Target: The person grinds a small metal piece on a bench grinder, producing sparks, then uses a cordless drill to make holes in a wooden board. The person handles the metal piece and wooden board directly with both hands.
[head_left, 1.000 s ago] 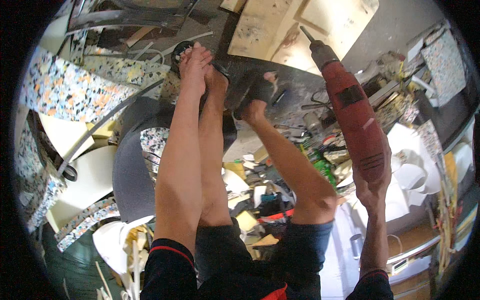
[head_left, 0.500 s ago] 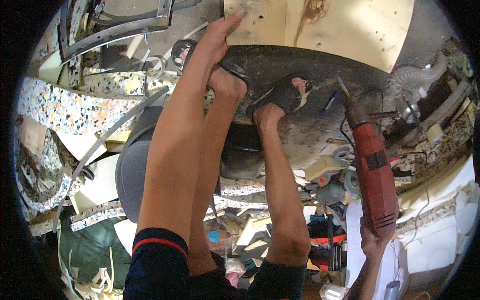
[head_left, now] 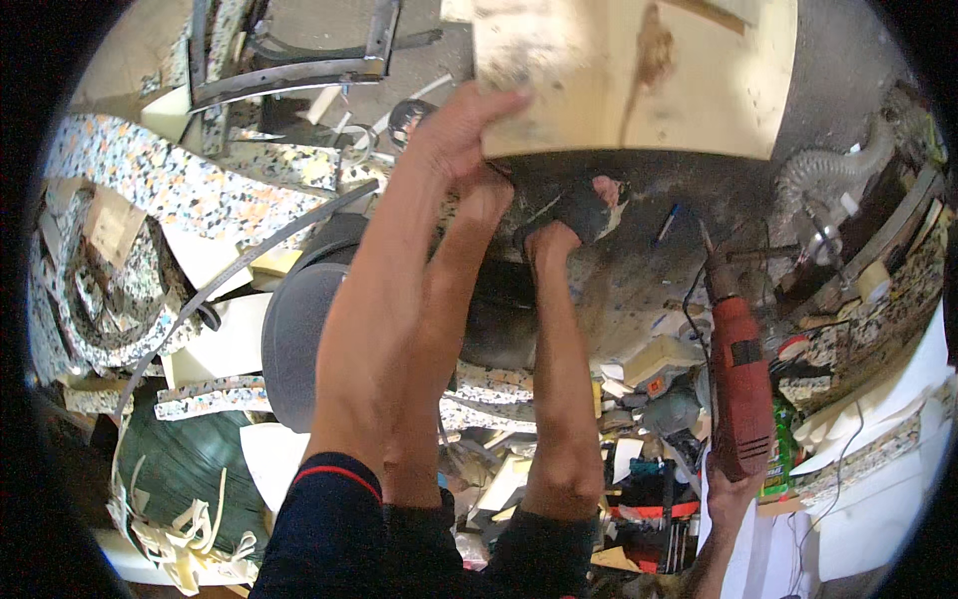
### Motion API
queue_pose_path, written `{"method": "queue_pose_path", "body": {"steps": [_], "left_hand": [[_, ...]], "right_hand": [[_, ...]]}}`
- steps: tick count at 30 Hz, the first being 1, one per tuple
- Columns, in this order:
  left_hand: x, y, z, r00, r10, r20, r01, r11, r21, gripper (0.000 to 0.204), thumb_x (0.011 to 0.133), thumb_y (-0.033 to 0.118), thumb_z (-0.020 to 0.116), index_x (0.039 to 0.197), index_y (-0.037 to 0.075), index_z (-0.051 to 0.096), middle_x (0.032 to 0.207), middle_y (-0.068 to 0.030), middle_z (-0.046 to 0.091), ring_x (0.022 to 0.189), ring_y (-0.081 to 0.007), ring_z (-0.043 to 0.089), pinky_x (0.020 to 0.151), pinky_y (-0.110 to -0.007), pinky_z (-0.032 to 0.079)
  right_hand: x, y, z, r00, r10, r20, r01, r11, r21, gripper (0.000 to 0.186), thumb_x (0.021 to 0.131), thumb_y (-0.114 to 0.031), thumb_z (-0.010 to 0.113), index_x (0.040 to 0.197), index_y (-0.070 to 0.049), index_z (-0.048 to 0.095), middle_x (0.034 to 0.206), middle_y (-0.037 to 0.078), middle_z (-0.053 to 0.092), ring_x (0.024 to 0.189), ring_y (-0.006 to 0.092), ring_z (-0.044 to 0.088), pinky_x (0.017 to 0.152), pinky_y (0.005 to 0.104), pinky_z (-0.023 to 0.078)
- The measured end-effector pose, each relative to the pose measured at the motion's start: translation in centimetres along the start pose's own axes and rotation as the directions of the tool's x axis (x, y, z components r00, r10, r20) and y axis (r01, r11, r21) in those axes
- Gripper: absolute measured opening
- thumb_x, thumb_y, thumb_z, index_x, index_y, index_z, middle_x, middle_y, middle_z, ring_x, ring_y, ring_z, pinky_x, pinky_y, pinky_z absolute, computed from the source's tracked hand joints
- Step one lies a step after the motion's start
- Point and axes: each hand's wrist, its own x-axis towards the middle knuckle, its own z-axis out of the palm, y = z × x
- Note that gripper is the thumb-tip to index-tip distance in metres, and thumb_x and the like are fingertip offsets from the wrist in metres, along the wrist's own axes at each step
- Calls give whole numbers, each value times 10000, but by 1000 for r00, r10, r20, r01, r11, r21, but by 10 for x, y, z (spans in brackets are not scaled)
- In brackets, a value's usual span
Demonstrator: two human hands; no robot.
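My left hand (head_left: 464, 130) grips the near left edge of a cream-coloured foam panel (head_left: 559, 110), its thumb lying on the top face. The panel is held up in front of me, with brown stains and dark smudges on it. Low on the right, my right hand (head_left: 733, 484) is wrapped around the rear end of a red power tool (head_left: 740, 389). The tool has a long body, a side bar and a slim pointed tip, directed away from me. That tip is apart from the panel, below and right of its near edge. The fingers under the panel are hidden.
Between my feet and the tool lies a blue pen (head_left: 666, 225). A clear ribbed hose (head_left: 828, 175) is at the far right. Speckled foam strips (head_left: 150, 185) and a metal frame (head_left: 289, 88) lie left. A dark round seat (head_left: 304, 349) stands beside my left leg. Offcuts litter the floor.
The foam panel has come nearer and tilted, its near edge now lower in view. The tool has shifted slightly toward me. The whole view has shifted a little too. Both hands keep their holds.
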Motion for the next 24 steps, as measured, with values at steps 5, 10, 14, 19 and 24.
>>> {"method": "queue_pose_path", "body": {"steps": [5, 10, 14, 19, 24], "left_hand": [[-35, 13, 111, 977, -87, -194, 110, 988, 110, 408, 896, 136, 701, 1250, -44, 606, 1122, -153, 703, 953, -231, 710, 836, -370, 585], [-65, 21, 202, 981, 50, -187, 47, 875, 483, 403, 861, 70, 630, 1241, -58, 594, 1085, -258, 690, 949, -349, 712, 825, -418, 550], [-81, 25, 242, 840, 440, -318, -240, 825, 511, 328, 854, 46, 598, 1163, -46, 539, 961, -267, 657, 906, -437, 661, 808, -483, 515], [-89, 34, 277, 767, 606, -210, -255, 588, 767, 312, 780, -9, 620, 1071, -4, 508, 901, -232, 572, 891, -412, 574, 789, -498, 474], [-83, 20, 327, 789, 597, -142, -185, 451, 873, 344, 801, 64, 618, 1123, -25, 539, 980, -158, 517, 923, -318, 538, 777, -421, 456]], "right_hand": [[-23, 40, -21, 995, -81, -55, 82, 997, 15, 739, 805, -54, 753, 1444, -55, 383, 1282, 115, 558, 1091, 214, 571, 957, 367, 455], [-19, 26, -40, 996, -2, 85, -7, 995, 97, 824, 766, 76, 602, 1514, -57, 284, 1142, 105, 553, 815, 176, 585, 655, 292, 498], [-24, -2, -37, 998, 49, 30, -52, 994, 97, 802, 768, 95, 603, 1473, -156, 314, 1034, 83, 589, 668, 145, 538, 497, 260, 437], [-22, -7, -44, 972, 217, 87, -227, 963, 144, 838, 800, 116, 624, 1489, -210, 278, 1066, 100, 595, 634, 149, 540, 461, 266, 429], [-5, 13, -56, 989, -70, 129, 66, 997, 37, 798, 807, 142, 627, 1505, -81, 308, 1237, 112, 561, 923, 167, 597, 786, 328, 522]]}}
